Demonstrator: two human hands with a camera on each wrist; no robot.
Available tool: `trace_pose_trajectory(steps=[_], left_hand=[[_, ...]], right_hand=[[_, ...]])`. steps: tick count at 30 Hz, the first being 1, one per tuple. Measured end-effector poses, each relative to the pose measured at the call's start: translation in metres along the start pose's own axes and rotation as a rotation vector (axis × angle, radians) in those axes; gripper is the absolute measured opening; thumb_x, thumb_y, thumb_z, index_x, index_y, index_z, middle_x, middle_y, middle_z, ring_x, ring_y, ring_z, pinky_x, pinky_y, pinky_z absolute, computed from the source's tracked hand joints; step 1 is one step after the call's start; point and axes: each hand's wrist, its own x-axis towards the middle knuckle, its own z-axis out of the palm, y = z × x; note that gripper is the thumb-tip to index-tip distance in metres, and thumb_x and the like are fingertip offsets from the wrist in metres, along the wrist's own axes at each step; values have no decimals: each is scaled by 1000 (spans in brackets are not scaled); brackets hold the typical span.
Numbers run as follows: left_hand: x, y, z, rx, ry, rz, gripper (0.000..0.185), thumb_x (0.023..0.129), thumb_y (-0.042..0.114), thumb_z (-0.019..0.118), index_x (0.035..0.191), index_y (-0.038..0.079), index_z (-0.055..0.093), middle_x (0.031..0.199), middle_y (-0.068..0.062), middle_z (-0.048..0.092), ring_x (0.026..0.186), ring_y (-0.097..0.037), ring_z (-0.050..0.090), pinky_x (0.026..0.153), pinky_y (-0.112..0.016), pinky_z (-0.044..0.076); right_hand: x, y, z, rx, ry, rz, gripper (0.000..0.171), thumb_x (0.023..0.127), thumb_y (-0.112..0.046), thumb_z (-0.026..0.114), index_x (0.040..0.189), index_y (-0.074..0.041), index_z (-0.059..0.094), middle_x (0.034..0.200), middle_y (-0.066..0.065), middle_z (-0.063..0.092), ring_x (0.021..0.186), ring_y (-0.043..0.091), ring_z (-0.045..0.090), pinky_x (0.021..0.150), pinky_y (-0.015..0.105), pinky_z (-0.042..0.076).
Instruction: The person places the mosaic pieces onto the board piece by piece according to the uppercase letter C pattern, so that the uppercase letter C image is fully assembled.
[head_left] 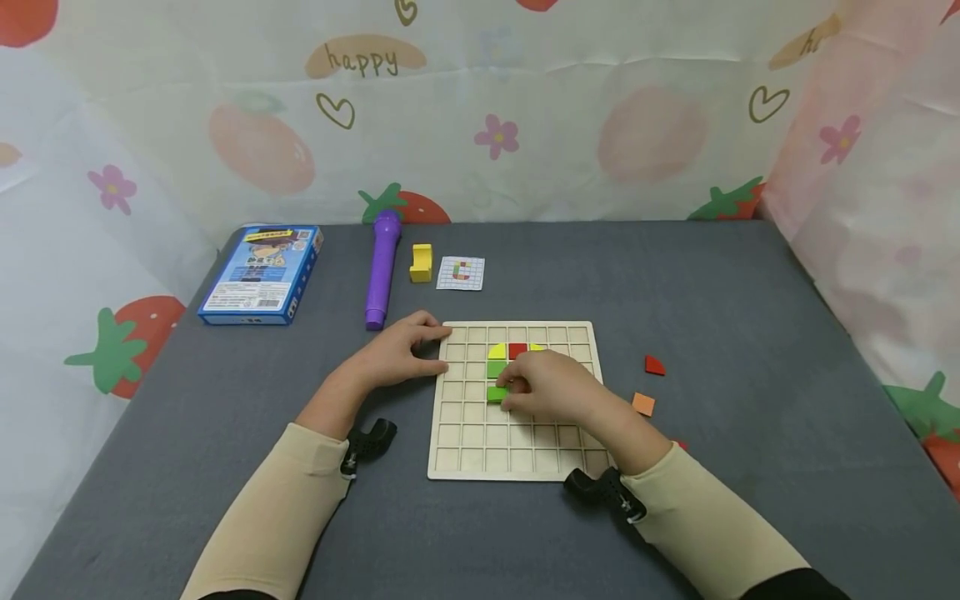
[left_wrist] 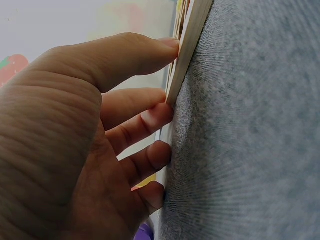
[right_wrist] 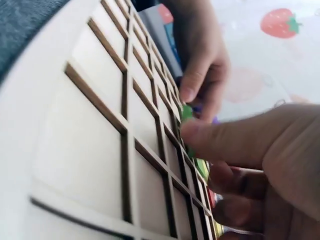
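A pale wooden grid board (head_left: 517, 450), cut into square cells, lay flat on the grey felt-like tabletop (head_left: 750, 333). The left hand (head_left: 397, 354) steadied its left edge, fingers nearly straight against the thin rim. The right hand (head_left: 551, 385) rested over the board's middle, its grip curled, pinching a smooth green block (head_left: 496, 394) in a cell below another green piece (head_left: 496, 369).
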Motion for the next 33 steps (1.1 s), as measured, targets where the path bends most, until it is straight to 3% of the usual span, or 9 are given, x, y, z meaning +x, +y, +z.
trace_pose_trajectory(steps=[4,10,14,19,25,29,33], left_hand=[[-1,0,1,-3,4,-3,65,89,23,81,146,2,57,119,-9,55,99,-24,48,82,-38,38],[0,-1,1,2,10,5,65,89,23,81,145,1,58,119,-9,55,98,-24,48,82,-38,38],[0,0,1,6,11,6,65,88,23,81,145,1,58,119,-8,55,98,-24,48,82,-38,38],[0,0,1,4,12,13,64,89,22,81,145,1,57,118,-8,55,96,-24,47,81,-38,38],[1,0,1,3,11,26,64,90,22,80,145,0,57,118,-9,54,97,-24,48,82,-38,38],[0,2,0,5,10,19,64,89,21,80,145,0,57,117,-9,54,97,-24,48,82,-38,37],[0,2,1,0,0,11,64,89,22,80,146,0,57,119,-9,54,98,-24,48,82,-38,38]], right_hand=[[-1,-7,3,-128,91,12,16,83,-26,87,97,-20,85,76,-12,60,70,6,54,61,29,45],[-3,-13,7,-185,163,51,8,83,-25,87,92,-24,86,88,-9,71,81,11,65,61,34,51],[-5,-14,6,-194,137,75,11,88,-21,83,98,-25,86,97,-7,77,87,13,70,62,36,53],[-7,-18,4,-204,58,63,12,92,-20,78,101,-25,85,94,-7,76,73,11,61,57,35,49],[-19,-21,6,-239,24,85,27,96,-24,72,123,-23,77,100,0,75,84,17,64,57,36,48],[-34,-17,5,-231,63,57,42,99,-26,68,140,-19,66,109,5,72,94,19,67,64,38,52],[-54,-6,-5,-185,175,62,45,98,-28,69,141,-16,63,121,5,72,98,20,69,69,40,54]])
